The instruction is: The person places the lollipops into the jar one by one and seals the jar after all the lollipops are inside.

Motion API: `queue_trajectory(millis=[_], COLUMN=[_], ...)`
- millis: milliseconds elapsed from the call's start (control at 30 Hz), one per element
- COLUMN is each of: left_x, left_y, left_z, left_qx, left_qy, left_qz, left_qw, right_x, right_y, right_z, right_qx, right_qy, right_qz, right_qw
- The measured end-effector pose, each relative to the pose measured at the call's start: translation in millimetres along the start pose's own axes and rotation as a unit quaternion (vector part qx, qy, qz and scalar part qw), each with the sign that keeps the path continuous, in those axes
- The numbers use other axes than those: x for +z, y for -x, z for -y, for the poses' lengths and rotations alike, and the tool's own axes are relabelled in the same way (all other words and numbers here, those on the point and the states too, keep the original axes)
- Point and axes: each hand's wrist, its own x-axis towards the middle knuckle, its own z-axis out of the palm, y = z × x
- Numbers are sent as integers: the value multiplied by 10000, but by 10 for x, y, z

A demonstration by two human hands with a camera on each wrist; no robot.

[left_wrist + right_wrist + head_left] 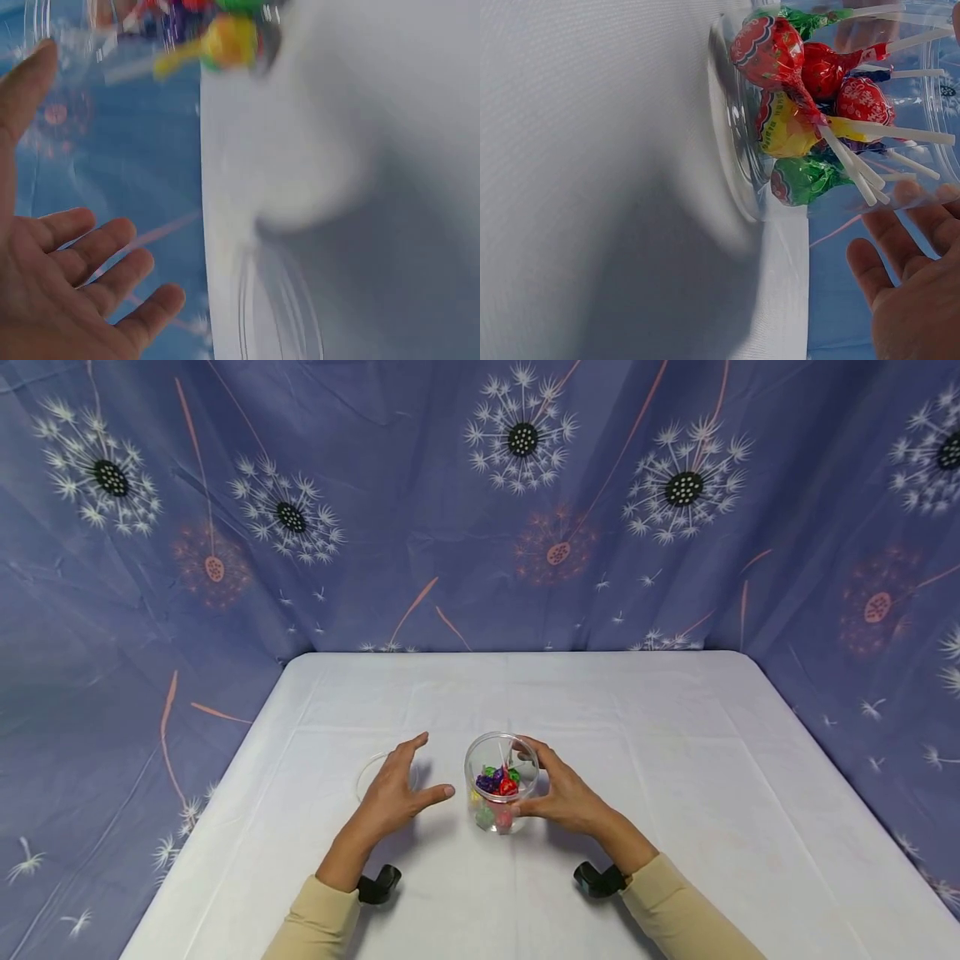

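Observation:
A clear round jar [498,799] with no cover on its mouth stands on the white cloth in front of me. Wrapped lollipops [787,127] in red, green, yellow and purple lie inside, their white sticks pointing up toward the mouth. My right hand [566,793] holds the jar from its right side, thumb in front and fingers round the back. To the jar's left, my left hand [393,793] is apart from it with fingers spread and nothing held. Partly hidden beneath that hand, a clear round lid [281,315] lies on the cloth.
The white-covered table [675,735] extends around the jar, with its far edge at a blue dandelion-print curtain [420,527]. That curtain also hangs along the left and right sides. A black wrist camera [380,885] sits under each wrist.

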Motion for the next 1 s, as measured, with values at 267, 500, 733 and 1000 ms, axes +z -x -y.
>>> queue_trajectory(millis=[267, 500, 733, 1000], left_x=[-226, -313, -367, -387], left_y=[21, 47, 20, 8], left_z=[294, 502, 598, 702], left_qx=[-230, -204, -42, -123], left_qy=[-723, -1329, -1674, -1893], left_qz=[-175, -66, 90, 246], left_qw=[9970, 9909, 9858, 9815], right_x=[-10, -8, -14, -10], right_y=[6, 14, 21, 19], right_z=[-7, 1, 18, 6], right_qx=[3, 23, 86, 142], right_qy=[54, 30, 3, 3], right_qz=[-54, -61, -29, 9], right_qw=[10000, 10000, 10000, 9999])
